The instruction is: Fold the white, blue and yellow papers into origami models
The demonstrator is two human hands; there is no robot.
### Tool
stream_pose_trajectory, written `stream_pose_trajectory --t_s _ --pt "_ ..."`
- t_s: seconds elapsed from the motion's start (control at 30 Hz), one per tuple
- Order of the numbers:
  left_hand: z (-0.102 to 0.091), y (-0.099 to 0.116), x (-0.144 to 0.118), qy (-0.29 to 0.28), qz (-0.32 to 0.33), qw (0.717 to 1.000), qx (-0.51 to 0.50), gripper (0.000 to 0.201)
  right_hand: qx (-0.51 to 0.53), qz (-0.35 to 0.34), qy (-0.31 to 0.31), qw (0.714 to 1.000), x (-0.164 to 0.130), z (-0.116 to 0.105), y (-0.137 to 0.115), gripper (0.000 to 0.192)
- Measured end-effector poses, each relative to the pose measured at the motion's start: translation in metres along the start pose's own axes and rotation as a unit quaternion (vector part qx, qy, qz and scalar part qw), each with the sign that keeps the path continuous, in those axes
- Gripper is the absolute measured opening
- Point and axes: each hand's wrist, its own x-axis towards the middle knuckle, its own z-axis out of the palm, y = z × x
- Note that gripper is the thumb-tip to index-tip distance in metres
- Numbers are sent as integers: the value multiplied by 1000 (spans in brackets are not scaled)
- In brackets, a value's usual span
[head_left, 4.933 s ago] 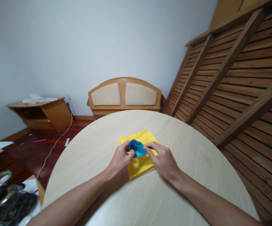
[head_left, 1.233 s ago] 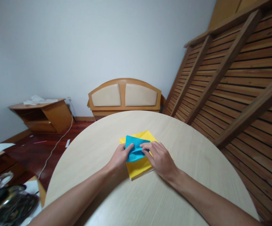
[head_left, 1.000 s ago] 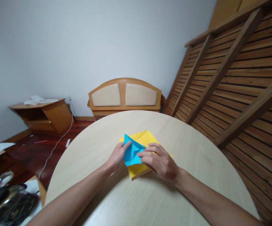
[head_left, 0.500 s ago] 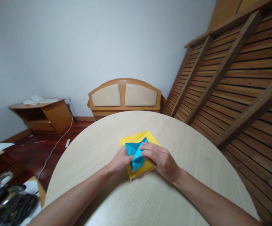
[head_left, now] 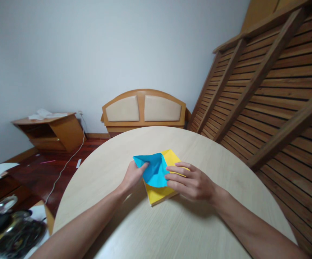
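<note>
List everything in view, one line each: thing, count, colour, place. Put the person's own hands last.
blue paper: one, blue, partly folded, over the yellow stack, held by both hands.
yellow paper stack: one, yellow, mid-table under the blue paper.
round table: one, pale wood, foreground.
headboard: one, orange wood with two beige panels, against the wall behind the table.
side cabinet: one, orange wood, left by the wall, white papers on top.
slatted frame: one, brown wood, leaning at right.
white cable: one, on the dark floor at left.
left hand: gripping the blue paper's left edge.
right hand: fingers at the blue paper's right edge, over the yellow stack.
</note>
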Motion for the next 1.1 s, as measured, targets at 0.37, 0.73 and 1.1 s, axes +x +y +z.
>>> stream_pose_trajectory --t_s 0.37,0.73,1.1 --pt "5 1 -24 -93 207 937 264 26 30 301 -40 952 17 11 -30 35" --pt "1 -2 -20 -214 276 923 161 27 150 427 -46 890 5 20 -20 12" --pt "-2 -6 -20 -209 155 964 -52 49 183 529 -3 828 4 17 -19 11"
